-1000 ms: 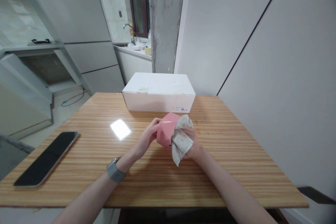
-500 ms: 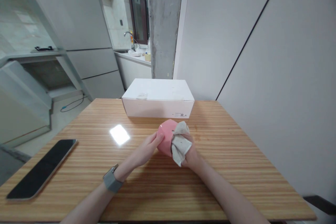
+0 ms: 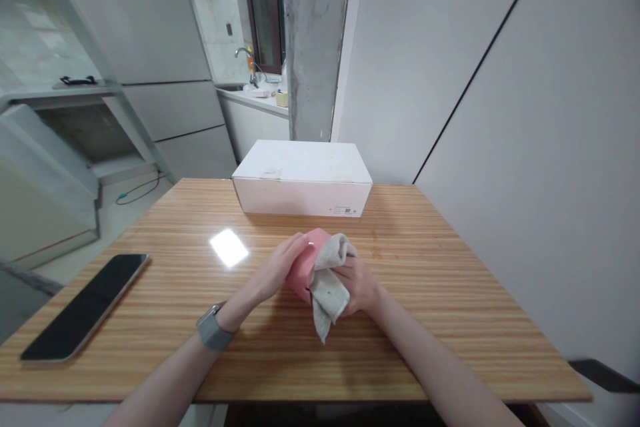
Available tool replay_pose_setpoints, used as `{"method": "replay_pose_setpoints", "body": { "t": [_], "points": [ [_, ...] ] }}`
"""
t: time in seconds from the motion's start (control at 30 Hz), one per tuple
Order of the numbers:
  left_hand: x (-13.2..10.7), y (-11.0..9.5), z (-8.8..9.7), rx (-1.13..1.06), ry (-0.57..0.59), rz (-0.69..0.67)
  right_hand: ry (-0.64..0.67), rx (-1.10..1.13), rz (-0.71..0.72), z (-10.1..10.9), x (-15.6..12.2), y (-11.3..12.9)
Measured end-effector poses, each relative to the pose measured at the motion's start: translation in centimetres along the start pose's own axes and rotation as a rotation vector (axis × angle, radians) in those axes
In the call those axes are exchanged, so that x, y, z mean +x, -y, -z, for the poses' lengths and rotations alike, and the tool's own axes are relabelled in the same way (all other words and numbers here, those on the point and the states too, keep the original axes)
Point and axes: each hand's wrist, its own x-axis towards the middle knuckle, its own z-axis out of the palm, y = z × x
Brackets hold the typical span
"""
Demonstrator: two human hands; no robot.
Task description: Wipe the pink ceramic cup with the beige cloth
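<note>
My left hand (image 3: pixel 280 267) grips the left side of a pink, rounded bowl (image 3: pixel 303 269), its fingers lying along the outer wall. The bowl is tilted on its side above the table, its opening turned to the right. A light grey cloth (image 3: pixel 330 283) covers that opening and hangs down in a point. My right hand (image 3: pixel 359 285) is closed on the cloth and presses it into or against the bowl's right side. Some right fingers are hidden by the cloth. On my left wrist sits a watch with a grey band (image 3: pixel 215 330).
A long white box (image 3: pixel 303 197) lies at the far side of the striped wooden table (image 3: pixel 440 313). To the left rests a dark-screened tablet or large phone (image 3: pixel 85 310). A white wall stands right; a sink with a faucet (image 3: pixel 247 60) is beyond.
The bowl has turned and shifted slightly left. My left fingers have moved up over its outer wall. The cloth now hangs lower, and the right hand shows more. The view tilts a little downward.
</note>
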Motion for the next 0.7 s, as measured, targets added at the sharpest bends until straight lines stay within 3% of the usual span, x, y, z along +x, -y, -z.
{"method": "replay_pose_setpoints", "body": {
  "t": [0.13, 0.3, 0.43, 0.53, 0.7],
  "points": [
    [-0.3, -0.7, -0.2, 0.122, 0.035, -0.069, 0.034, -0.085, 0.071, 0.8, 2.0, 0.5],
    [0.2, -0.5, 0.0, 0.219, -0.108, -0.110, 0.070, -0.070, -0.107, 0.8, 3.0, 0.8],
    [0.2, 0.4, 0.1, 0.251, -0.118, -0.103, 0.007, -0.014, -0.266, 0.2, 1.8, 0.9],
    [-0.2, 0.4, -0.5, 0.217, -0.074, -0.178, -0.085, 0.023, -0.377, 0.1, 0.7, 0.6],
    [-1.0, -0.3, -1.8, 0.033, 0.110, -0.270, -0.279, 0.012, -0.505, 0.4, -0.3, 0.0]
  ]
}}
